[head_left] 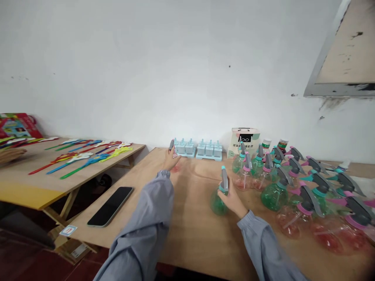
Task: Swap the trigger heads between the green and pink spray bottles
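My right hand [231, 198] is wrapped round the neck of a green spray bottle [218, 203] with a grey and turquoise trigger head, upright at the middle of the table. Farther back, my left hand [170, 158] is closed round the top of a pink spray bottle [175, 168]. Most of that bottle is hidden behind the hand and sleeve. Just beyond it stand two pale blue ice-pop moulds [185, 150] with handles up. To the right of my right hand several more pink and green spray bottles [274, 195] are crowded together.
A black phone [110, 207] lies near the table's left edge. A printed paper bag [243, 143] and two small bottles stand by the wall. Across a gap, the left table [32, 187] holds several colourful hand-shaped sticks [84, 160]; another person's hand [11, 155] shows there.
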{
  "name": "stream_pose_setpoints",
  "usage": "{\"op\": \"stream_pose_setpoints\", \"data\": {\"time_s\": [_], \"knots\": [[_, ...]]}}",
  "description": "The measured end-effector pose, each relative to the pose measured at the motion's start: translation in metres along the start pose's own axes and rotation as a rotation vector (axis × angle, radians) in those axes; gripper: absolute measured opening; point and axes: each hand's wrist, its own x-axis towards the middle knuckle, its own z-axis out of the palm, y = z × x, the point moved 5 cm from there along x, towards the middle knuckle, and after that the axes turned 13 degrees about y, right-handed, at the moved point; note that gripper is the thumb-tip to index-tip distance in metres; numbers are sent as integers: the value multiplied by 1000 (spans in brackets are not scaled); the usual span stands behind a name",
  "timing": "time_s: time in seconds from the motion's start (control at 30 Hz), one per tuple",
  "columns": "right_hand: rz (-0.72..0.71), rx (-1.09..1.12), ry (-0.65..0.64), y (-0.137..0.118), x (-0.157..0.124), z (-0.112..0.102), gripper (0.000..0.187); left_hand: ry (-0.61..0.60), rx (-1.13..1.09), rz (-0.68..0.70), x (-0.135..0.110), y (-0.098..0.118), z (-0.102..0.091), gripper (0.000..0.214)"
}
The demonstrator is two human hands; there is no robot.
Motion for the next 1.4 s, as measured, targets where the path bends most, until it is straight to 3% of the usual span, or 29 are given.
{"op": "stream_pose_setpoints", "data": {"time_s": [0.1,0.27,0.4,0.57,0.7,0.9,1.1,1.3,1.4], "knots": [[-11,-2,-22,3,0,1,38,-11,-48,64,-32,8,-9,64],[19,57,-12,-2,3,2,32,78,-85,199,-94,28,-22,69],[99,115,20,-1,8,-3,23,101,-94,210,-136,43,-19,70],[307,331,-56,5,11,-9,33,151,-1,241,-171,55,-13,69],[404,468,-130,3,8,-9,41,88,80,335,-184,55,-4,59],[415,441,46,7,6,-15,48,114,166,346,-189,48,-1,50],[325,485,-141,-4,2,-6,44,8,194,396,-187,49,1,43],[365,451,-17,6,2,-14,38,-58,196,387,-186,48,-1,45],[374,484,-44,6,3,-17,42,-67,183,373,-186,49,-2,44]]}}
